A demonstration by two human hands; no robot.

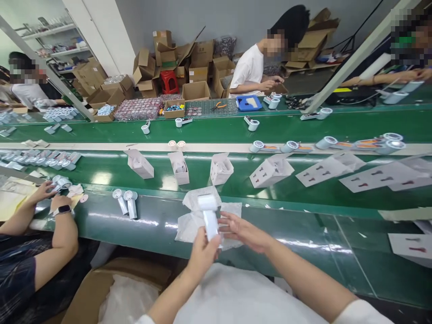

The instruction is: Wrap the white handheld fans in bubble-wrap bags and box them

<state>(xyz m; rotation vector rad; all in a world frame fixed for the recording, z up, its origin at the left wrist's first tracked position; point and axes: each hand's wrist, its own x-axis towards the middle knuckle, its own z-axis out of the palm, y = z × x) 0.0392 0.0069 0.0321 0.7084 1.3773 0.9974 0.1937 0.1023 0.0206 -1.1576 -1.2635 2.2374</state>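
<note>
My left hand [203, 250] is wrapped round the handle of a pale blue handheld fan [211, 219], lifted over the bench with its head pointing away from me. Just right of the handle is my right hand [243, 230], its fingers stretched out and apart; whether the fingertips touch the fan I cannot tell. Under the fan, clear plastic bags [186, 227] lie spread on the green bench. Two more handheld fans [131, 203] rest on the bench to the left.
Open white boxes [221, 170] stand in a row on the green conveyor [162, 173] ahead. Fans [290, 146] lie along the ledge beyond. At the left, a co-worker's hands [45, 191] are by other fans. A cardboard box [84, 288] with plastic bags sits below the bench. Another person [249, 67] works opposite.
</note>
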